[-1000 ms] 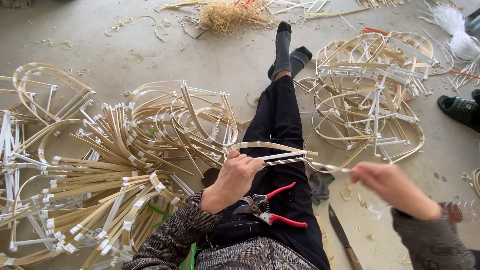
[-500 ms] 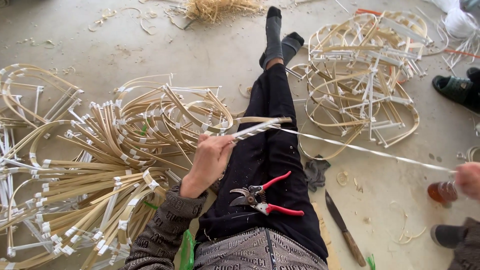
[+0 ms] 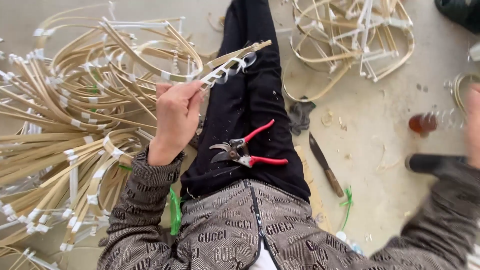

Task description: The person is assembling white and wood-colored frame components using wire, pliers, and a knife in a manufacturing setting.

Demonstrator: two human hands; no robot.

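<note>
We held a taped bamboo strip [image 3: 227, 65] above our lap.
Our left hand [image 3: 175, 117] pinched its lower end; our right hand [image 3: 472, 125], at the frame's right edge, was blurred, grip unclear. Red-handled pruning shears [image 3: 245, 152] lay on our thigh, a knife [image 3: 325, 165] on the floor.

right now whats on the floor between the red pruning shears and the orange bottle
In the head view, a knife lies on the bare concrete between the red pruning shears and the orange bottle.

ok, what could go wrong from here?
1. The pruning shears lie with blades apart on the person's lap, loose; a leg shift may drop them or nick the thigh.
2. The knife lies bare on the floor by the leg.
3. The left hand pinches a springy bamboo strip, which may whip loose.
</note>
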